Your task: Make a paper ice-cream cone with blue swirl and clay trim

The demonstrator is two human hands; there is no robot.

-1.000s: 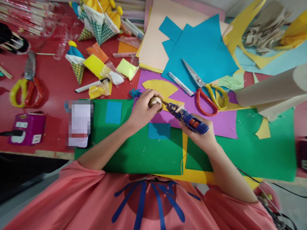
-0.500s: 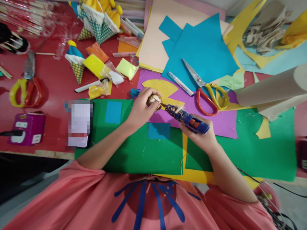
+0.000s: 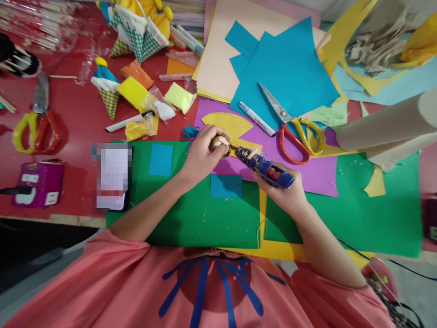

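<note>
My left hand [image 3: 201, 152] grips a small round brown and cream object [image 3: 220, 144] just above the green paper sheet [image 3: 191, 214]. My right hand [image 3: 283, 193] holds a blue glue gun [image 3: 262, 166] with its nozzle touching that round object. Under the gun lie a purple sheet [image 3: 307, 171] and a yellow fan-shaped cutout [image 3: 227, 124]. Two small blue paper squares [image 3: 226, 186] rest on the green sheet near my left wrist.
Red and yellow scissors [image 3: 295, 132] and a white marker [image 3: 256, 119] lie beyond the gun on blue paper [image 3: 290, 68]. A phone [image 3: 112, 175], a purple power strip [image 3: 37, 183], more scissors [image 3: 36, 127], paper cones [image 3: 105, 91] and a rolled paper tube [image 3: 385, 125] surround the work area.
Both hands shifted very slightly; the glue gun nozzle stays against the round object in my left hand.
</note>
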